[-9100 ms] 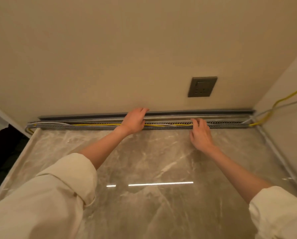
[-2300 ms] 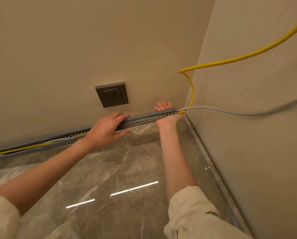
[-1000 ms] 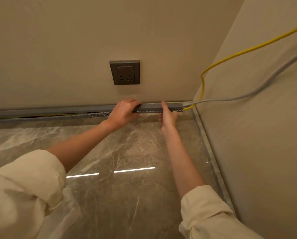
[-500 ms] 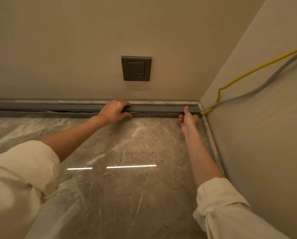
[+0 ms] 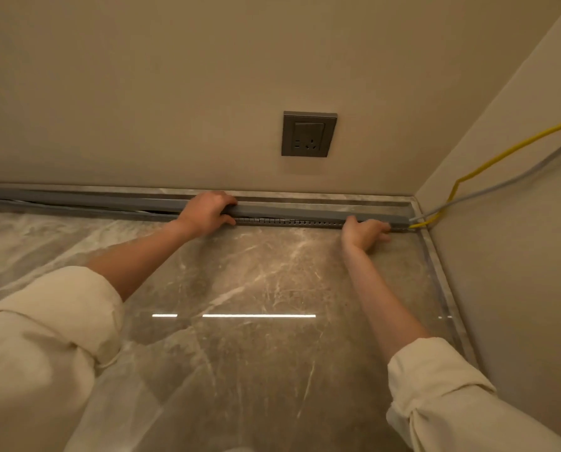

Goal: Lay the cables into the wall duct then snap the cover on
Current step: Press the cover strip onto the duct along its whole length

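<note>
A long grey slotted duct runs along the foot of the back wall on the marble floor. A grey cover lies on top of it. To the left a dark gap shows between cover and duct. My left hand is curled over the cover near the middle. My right hand presses against the cover and duct near their right end. A yellow cable and a grey cable come out of the duct's right end and climb the right wall.
A grey wall socket sits on the back wall above the duct. The right wall meets the back wall in a corner just past my right hand. Glossy marble floor spreads between my arms.
The cover, off the duct 9 seconds ago, now lies on it. In the last second my right hand slid right along the duct toward the corner; my left hand kept its grip.
</note>
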